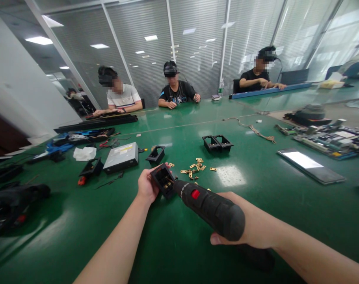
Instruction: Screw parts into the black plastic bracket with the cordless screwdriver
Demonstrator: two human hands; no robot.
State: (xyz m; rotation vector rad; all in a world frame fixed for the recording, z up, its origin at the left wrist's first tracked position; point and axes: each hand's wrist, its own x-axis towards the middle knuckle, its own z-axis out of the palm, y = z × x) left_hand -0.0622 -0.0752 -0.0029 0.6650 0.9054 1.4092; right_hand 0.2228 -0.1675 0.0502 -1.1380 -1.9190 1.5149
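Observation:
My left hand (pixel 147 185) is closed round the side of a black square plastic housing (pixel 164 178), tilted so its open inside faces me. Brass-coloured pieces (pixel 168 184) show inside it. My right hand (pixel 237 217) grips a black cordless screwdriver (pixel 211 207) with a red switch on top. Its tip points into the housing; whether it touches a screw there is too small to tell. Just beyond the housing lie several loose brass plates (pixel 199 167). Another black housing (pixel 156 154) stands behind my left hand, and a joined pair of them (pixel 217 142) sits farther back.
On the left are a silver disc drive (pixel 121 157), a black housing (pixel 91 167), white tissue (pixel 84 154) and a dark tool (pixel 16 205). A phone (pixel 309 165), circuit boards (pixel 339 138) and a cord (pixel 256 132) lie right. Three people sit across the green table (pixel 179 252).

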